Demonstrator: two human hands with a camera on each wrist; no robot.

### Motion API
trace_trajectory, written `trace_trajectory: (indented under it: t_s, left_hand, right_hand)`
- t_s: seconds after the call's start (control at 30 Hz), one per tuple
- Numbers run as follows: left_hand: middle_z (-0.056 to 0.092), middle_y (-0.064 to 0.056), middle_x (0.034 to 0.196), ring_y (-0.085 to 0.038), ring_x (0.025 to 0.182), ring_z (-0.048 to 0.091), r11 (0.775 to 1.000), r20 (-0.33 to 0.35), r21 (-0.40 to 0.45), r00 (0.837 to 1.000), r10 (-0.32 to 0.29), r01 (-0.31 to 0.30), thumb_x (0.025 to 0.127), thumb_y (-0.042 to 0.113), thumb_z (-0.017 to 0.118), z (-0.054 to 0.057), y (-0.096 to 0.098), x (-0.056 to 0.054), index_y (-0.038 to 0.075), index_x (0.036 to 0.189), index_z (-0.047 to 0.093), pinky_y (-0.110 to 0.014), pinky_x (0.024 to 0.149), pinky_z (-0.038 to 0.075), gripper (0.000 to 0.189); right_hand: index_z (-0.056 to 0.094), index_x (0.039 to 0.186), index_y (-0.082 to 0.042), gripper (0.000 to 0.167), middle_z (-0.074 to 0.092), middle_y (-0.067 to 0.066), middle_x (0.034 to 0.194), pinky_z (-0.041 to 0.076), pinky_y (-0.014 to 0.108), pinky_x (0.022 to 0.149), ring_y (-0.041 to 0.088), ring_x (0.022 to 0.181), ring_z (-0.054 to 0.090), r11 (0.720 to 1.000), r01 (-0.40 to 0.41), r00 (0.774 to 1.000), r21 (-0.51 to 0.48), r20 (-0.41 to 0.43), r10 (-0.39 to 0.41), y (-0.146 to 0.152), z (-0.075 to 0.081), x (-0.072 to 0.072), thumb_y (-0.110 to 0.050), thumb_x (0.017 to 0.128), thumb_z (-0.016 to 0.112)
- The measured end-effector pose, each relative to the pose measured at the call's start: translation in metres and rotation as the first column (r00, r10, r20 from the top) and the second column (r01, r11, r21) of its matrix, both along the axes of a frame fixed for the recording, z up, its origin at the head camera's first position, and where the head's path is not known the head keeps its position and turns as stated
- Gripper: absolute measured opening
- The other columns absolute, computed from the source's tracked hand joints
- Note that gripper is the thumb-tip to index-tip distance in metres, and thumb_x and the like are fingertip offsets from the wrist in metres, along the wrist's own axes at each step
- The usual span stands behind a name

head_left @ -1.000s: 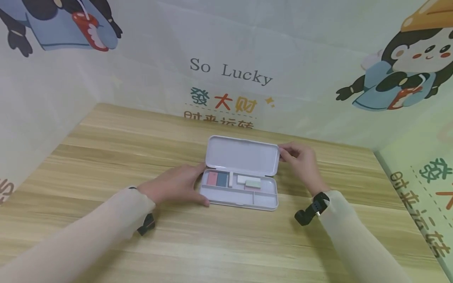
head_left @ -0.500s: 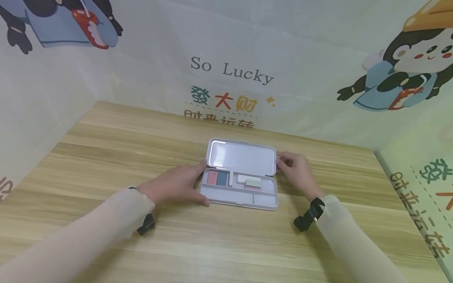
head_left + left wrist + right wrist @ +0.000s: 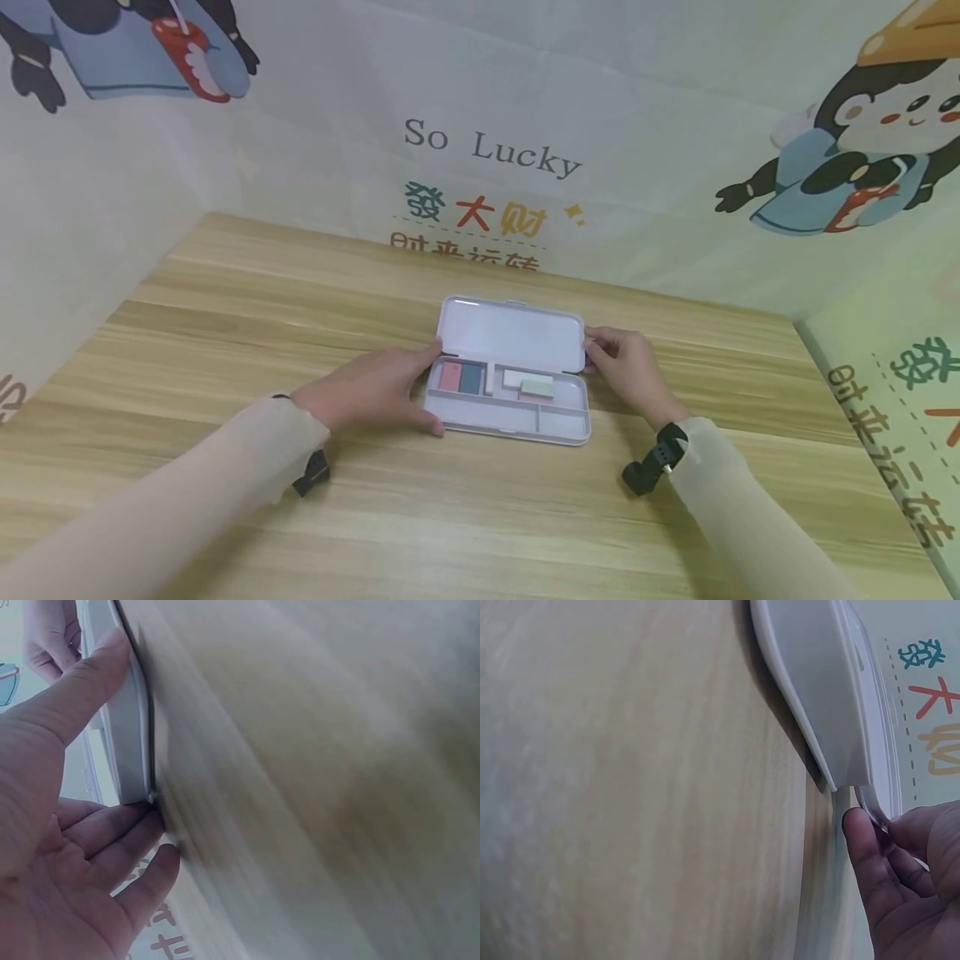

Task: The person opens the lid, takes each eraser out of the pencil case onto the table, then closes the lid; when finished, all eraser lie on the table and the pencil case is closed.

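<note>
A white pencil case (image 3: 480,412) lies on the table with its hinged lid (image 3: 512,335) leaning back. Inside the tray's rear compartments sit a pink-and-blue eraser (image 3: 461,377), a narrow white piece (image 3: 489,380), and white and pale green blocks (image 3: 536,387). My left hand (image 3: 371,387) holds the case's left end, thumb at the front corner and fingers at the back. In the left wrist view its thumb (image 3: 94,679) presses the case's side. My right hand (image 3: 633,375) pinches the lid's right edge; the right wrist view shows thumb and fingers (image 3: 866,851) on the rim.
The wooden table (image 3: 480,517) extends around the case on all sides. Behind it hangs a pale printed cloth (image 3: 645,167) with lettering and cartoon figures, and similar cloth closes off both sides. Black wrist cameras (image 3: 645,471) sit on both wrists.
The lid has tipped farther back, with my right hand moving slightly down and left along with it. My left hand stays at the case's left end, nearly still.
</note>
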State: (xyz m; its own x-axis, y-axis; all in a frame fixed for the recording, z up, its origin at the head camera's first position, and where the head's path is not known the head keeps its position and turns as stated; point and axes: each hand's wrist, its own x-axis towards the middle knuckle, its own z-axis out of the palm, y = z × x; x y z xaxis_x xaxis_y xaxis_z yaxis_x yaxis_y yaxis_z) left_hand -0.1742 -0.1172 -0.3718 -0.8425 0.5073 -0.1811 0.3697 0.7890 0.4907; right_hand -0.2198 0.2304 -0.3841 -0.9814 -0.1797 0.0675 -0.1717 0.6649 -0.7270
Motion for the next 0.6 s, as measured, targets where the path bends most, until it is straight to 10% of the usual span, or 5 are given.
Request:
trace_trajectory:
  t_s: [0.3, 0.6]
  left_hand:
    - [0.051, -0.02, 0.159, -0.03, 0.141, 0.056, 0.999, -0.026, -0.034, 0.999, -0.026, 0.025, 0.078, 0.051, 0.09, 0.003, 0.001, -0.002, -0.003, 0.162, 0.031, -0.047, 0.121, 0.046, 0.116]
    - [0.058, -0.019, 0.152, -0.026, 0.13, 0.061, 0.998, -0.023, -0.031, 0.998, -0.056, 0.055, 0.079, 0.049, 0.09, 0.003, 0.001, -0.004, -0.002, 0.163, 0.029, -0.046, 0.119, 0.048, 0.116]
  right_hand:
    - [0.065, 0.131, 0.013, 0.032, 0.075, 0.029, 0.101, 0.059, 0.017, 0.066, 0.024, 0.078, 0.073, 0.999, -0.005, 0.998, 0.033, -0.057, 0.007, -0.002, 0.0, 0.002, 0.0, 0.102, 0.059]
    - [0.066, 0.126, 0.012, 0.028, 0.067, 0.029, 0.112, 0.061, 0.053, 0.092, 0.041, 0.103, 0.068, 0.993, 0.035, 0.973, 0.109, -0.233, -0.008, -0.004, 0.007, 0.011, -0.002, 0.103, 0.056]
